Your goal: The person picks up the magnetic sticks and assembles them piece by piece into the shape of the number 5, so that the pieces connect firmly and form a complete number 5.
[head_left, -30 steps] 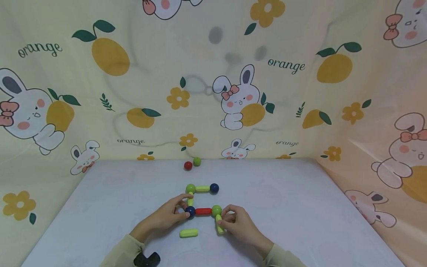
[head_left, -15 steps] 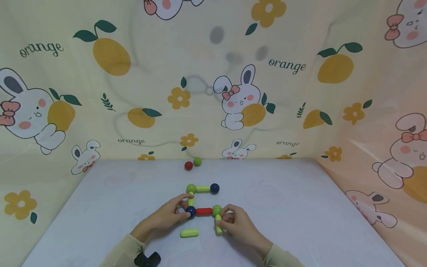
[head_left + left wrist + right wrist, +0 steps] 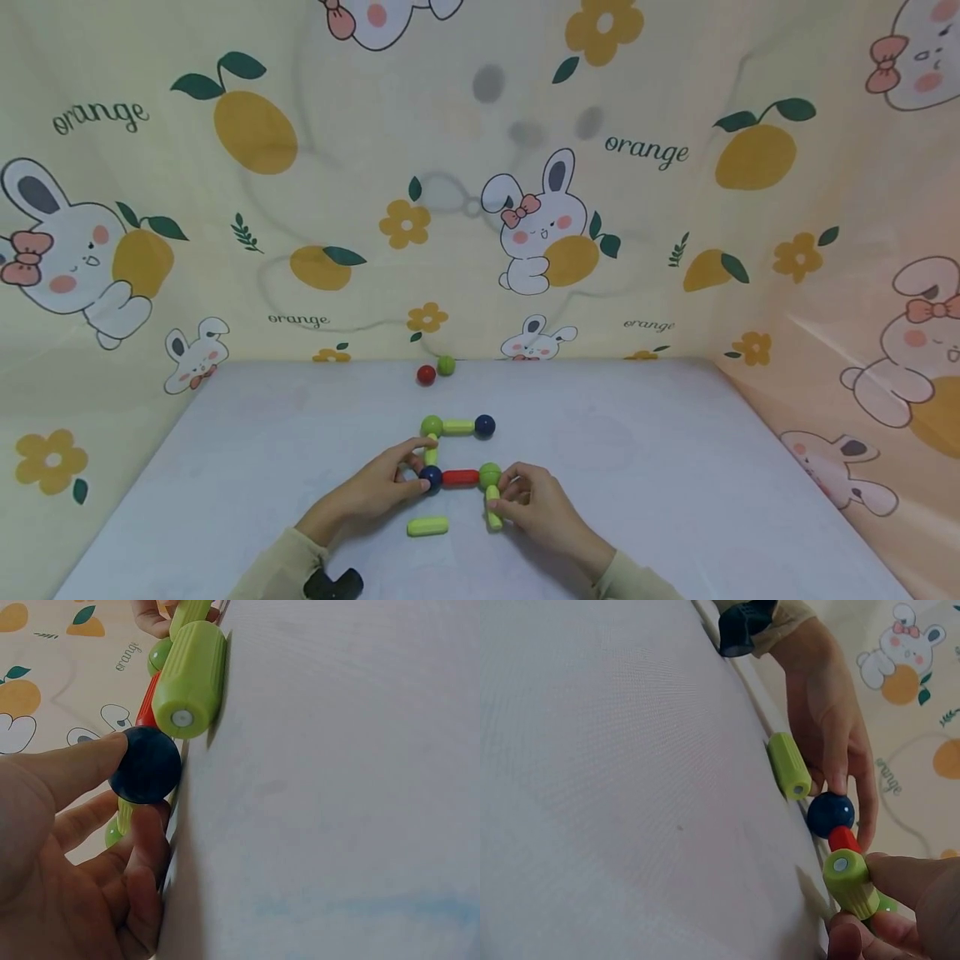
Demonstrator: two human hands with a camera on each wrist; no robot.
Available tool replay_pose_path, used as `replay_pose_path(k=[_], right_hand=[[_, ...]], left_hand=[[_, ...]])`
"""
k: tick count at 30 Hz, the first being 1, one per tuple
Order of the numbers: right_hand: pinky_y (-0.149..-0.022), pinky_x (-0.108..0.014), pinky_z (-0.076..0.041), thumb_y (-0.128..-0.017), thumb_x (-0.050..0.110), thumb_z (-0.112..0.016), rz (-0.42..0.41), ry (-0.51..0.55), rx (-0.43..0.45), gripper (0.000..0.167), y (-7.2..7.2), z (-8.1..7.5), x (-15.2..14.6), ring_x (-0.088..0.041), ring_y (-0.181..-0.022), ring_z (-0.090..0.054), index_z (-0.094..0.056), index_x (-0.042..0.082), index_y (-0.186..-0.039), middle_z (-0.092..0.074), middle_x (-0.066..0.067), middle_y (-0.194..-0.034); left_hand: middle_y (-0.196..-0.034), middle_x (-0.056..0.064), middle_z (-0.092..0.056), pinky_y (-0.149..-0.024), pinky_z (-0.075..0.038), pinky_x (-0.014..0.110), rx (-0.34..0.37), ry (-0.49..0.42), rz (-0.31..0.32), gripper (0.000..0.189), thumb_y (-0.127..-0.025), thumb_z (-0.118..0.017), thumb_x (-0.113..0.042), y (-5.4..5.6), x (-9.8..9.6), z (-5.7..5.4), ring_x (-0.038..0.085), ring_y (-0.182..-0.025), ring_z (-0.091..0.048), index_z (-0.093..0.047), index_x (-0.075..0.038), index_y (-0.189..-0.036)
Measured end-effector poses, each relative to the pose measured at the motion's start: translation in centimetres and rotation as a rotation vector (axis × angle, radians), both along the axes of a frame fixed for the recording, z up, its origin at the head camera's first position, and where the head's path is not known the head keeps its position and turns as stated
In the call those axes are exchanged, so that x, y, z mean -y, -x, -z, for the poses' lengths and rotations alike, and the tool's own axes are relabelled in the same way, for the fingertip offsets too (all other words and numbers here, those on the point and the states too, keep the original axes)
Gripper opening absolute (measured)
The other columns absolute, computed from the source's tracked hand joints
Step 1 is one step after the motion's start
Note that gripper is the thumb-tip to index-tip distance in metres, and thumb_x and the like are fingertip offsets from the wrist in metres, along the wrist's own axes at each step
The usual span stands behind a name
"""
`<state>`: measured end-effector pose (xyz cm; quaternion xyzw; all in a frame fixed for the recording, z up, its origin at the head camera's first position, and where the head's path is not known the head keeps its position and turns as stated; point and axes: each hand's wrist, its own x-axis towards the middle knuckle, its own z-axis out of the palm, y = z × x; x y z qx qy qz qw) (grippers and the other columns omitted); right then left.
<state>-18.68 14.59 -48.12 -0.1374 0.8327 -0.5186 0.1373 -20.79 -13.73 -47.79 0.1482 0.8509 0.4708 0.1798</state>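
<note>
In the head view, a zigzag of magnetic rods and balls lies on the white table. My left hand [image 3: 382,482] grips its dark blue ball [image 3: 431,477], thumb on the near side, with a finger reaching over the short green rod [image 3: 431,454] behind. A red rod [image 3: 461,477] links that ball to a green ball [image 3: 490,476]. From there a green rod [image 3: 850,883] points toward me, pinched between thumb and fingers of my right hand [image 3: 546,504]. The far branch has a green ball [image 3: 432,426], a green rod [image 3: 458,427] and a dark blue ball [image 3: 485,426].
One loose green rod [image 3: 427,526] lies in front of the zigzag, between the hands. A red ball [image 3: 426,375] and another green ball [image 3: 446,365] sit at the table's back edge, by the printed cloth [image 3: 360,167]. A black object [image 3: 333,584] is at the left sleeve.
The lower end of the green rod in my right hand has swung slightly left, so it points straighter toward me. Both hands keep their holds; the head view has shifted a little.
</note>
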Motion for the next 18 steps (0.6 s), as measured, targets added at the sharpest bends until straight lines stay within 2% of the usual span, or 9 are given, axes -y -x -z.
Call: replay_pose_path(k=[10,18], right_hand=[[-0.053,-0.022,-0.048,-0.09,0.022,-0.076,0.001,0.002,0.003,0.025,0.1,0.0,-0.4,-0.008,-0.058,-0.056,-0.064,0.003,-0.1,-0.071,-0.004,-0.085],[-0.052,-0.025,-0.049,-0.096,0.02,-0.068,0.031,0.046,0.009,0.02,1.3,-1.0,-0.8,-0.014,-0.059,-0.058,-0.065,0.002,-0.102,-0.069,-0.008,-0.088]], left_hand=[[-0.113,0.007,-0.058,-0.065,-0.041,0.025,0.014,0.002,-0.008,0.057,-0.096,-0.069,-0.023,-0.2,-0.1,0.0,0.017,-0.077,-0.05,-0.046,-0.018,-0.148],[-0.113,0.007,-0.059,-0.065,-0.041,0.026,0.011,0.005,-0.007,0.057,-0.096,-0.069,-0.023,-0.1,-0.1,-0.1,0.017,-0.077,-0.05,-0.046,-0.019,-0.148]])
